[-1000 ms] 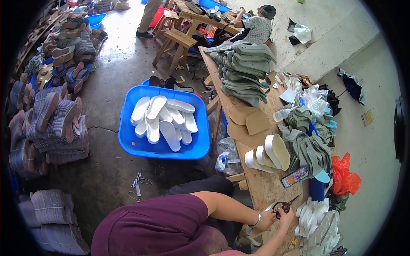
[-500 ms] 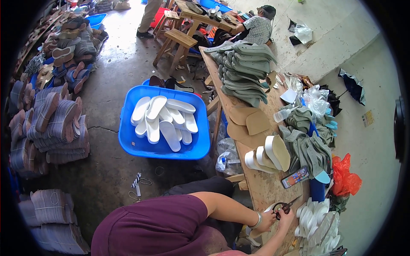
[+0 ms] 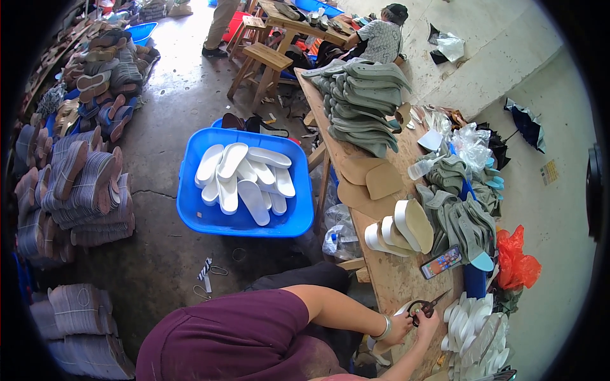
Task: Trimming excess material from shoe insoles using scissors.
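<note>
Shirt (image 3: 235,336): purple, filling the lower middle of the view, the body leaning toward the worktable.
Right hand (image 3: 428,325): curled round the handles of a pair of scissors, holding them firmly.
Left hand (image 3: 398,327): bracelet at the wrist, fingers bent close to the scissors' handles; a pale piece (image 3: 401,309) shows beside it, mostly hidden, and I cannot tell whether it is gripped.
Scissors (image 3: 427,308): dark, just above the near part of the table, blades pointing toward the upper right.
White soles (image 3: 464,322): heaped right of the hands, partly under clear plastic.
Phone (image 3: 441,262): lying screen up, lit, farther along the table.
Thick soles (image 3: 413,227): white sides, beige faces, standing on edge beyond the phone.
Red bag (image 3: 518,257): crumpled, near the wall.
Worktable (image 3: 406,282): bare wood, running away from the person.
Tub (image 3: 251,229): blue, left of the table, holding a loose pile of white slabs (image 3: 253,200).
Brown sheets (image 3: 384,181): flat, overlapping.
Grey pieces (image 3: 365,105): a tall layered pile at the table's far end.
Striped stacks (image 3: 92,174): along the left side of the floor.
Stool (image 3: 269,57): wooden, beyond the tub.
Co-worker (image 3: 383,44): patterned top, dark cap, at another table.
</note>
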`<state>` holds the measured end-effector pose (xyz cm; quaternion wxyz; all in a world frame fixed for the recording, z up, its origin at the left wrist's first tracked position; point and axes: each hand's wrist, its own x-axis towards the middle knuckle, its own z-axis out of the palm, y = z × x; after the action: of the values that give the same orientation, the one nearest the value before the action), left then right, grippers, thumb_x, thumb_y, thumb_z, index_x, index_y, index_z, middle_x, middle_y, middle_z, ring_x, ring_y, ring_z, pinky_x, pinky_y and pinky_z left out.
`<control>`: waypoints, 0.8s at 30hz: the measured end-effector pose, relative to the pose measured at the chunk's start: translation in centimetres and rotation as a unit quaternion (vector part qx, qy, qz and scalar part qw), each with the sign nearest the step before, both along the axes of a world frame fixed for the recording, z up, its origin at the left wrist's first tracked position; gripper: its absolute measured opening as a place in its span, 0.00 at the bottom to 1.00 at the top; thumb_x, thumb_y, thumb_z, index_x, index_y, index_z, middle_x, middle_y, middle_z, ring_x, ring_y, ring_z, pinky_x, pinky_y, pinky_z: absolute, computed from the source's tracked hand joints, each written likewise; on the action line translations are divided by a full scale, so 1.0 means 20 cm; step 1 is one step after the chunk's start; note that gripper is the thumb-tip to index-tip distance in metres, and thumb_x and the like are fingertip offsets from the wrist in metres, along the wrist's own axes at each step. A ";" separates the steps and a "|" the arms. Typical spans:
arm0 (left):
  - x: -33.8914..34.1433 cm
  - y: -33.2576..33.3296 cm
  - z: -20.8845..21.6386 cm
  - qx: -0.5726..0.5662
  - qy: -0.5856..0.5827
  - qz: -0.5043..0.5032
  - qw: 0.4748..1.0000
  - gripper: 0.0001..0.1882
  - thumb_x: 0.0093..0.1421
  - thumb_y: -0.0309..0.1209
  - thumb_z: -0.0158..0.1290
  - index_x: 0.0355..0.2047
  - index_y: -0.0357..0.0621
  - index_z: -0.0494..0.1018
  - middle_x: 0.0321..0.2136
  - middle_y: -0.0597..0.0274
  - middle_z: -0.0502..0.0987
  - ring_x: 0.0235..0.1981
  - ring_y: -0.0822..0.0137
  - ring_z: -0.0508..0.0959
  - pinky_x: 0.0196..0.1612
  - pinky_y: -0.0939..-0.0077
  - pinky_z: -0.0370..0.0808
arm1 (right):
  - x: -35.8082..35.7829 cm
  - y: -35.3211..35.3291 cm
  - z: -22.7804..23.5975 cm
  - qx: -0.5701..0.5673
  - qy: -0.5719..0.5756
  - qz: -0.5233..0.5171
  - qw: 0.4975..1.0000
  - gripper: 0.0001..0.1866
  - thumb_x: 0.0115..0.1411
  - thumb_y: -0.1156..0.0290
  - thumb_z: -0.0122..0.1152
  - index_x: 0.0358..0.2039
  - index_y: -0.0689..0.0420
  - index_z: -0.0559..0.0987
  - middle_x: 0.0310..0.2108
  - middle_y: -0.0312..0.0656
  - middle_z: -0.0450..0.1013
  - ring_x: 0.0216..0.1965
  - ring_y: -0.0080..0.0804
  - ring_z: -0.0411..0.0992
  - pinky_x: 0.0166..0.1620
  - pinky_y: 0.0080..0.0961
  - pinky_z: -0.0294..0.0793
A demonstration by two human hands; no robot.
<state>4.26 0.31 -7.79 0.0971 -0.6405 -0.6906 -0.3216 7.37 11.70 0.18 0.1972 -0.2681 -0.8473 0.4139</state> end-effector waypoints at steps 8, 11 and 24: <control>0.00 0.03 -0.03 0.015 -0.005 -0.004 1.000 0.27 0.55 0.53 0.50 0.36 0.39 0.79 0.40 0.61 0.74 0.48 0.64 0.67 0.51 0.65 0.60 | 0.00 0.01 0.00 0.015 -0.007 0.007 1.000 0.06 0.52 0.82 0.63 0.29 0.64 0.75 0.23 0.36 0.73 0.23 0.22 0.72 0.26 0.20 0.71; 0.01 0.03 -0.02 0.001 -0.003 0.004 1.000 0.27 0.55 0.53 0.51 0.36 0.39 0.79 0.39 0.60 0.74 0.47 0.63 0.68 0.50 0.65 0.60 | 0.00 -0.02 0.02 0.004 -0.030 0.008 1.000 0.07 0.54 0.84 0.59 0.35 0.63 0.74 0.27 0.38 0.74 0.26 0.26 0.75 0.27 0.21 0.74; 0.00 0.04 -0.04 0.013 0.002 -0.008 1.000 0.27 0.56 0.53 0.50 0.34 0.39 0.79 0.38 0.60 0.74 0.47 0.62 0.68 0.50 0.64 0.60 | 0.00 -0.02 0.03 0.014 -0.036 0.009 0.999 0.08 0.55 0.83 0.58 0.36 0.63 0.75 0.28 0.38 0.74 0.26 0.25 0.75 0.28 0.21 0.74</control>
<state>4.21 1.11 -8.56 0.1042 -0.6450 -0.6812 -0.3304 7.33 11.24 0.71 0.1665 -0.2725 -0.8620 0.3937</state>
